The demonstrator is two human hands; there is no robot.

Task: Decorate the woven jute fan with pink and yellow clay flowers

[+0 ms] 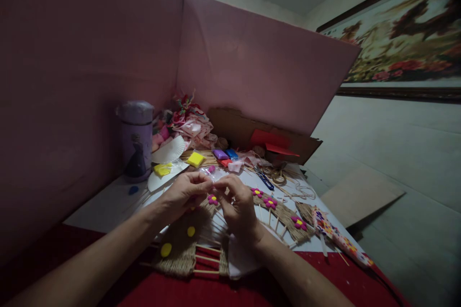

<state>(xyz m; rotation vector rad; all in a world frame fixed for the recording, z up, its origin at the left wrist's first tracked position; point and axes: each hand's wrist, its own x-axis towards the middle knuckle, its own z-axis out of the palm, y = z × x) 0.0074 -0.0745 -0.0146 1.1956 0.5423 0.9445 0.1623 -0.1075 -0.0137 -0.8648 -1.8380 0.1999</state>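
Over the woven twine band (176, 254), left hand (192, 188) and right hand (233, 199) are pinched together — what is gripped cannot be told. Yellow discs (166, 250) are set below, nearer the left.

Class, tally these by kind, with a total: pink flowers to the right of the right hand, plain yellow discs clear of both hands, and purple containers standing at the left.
Pink flowers: 3
Yellow discs: 2
Purple container: 1
Total: 6
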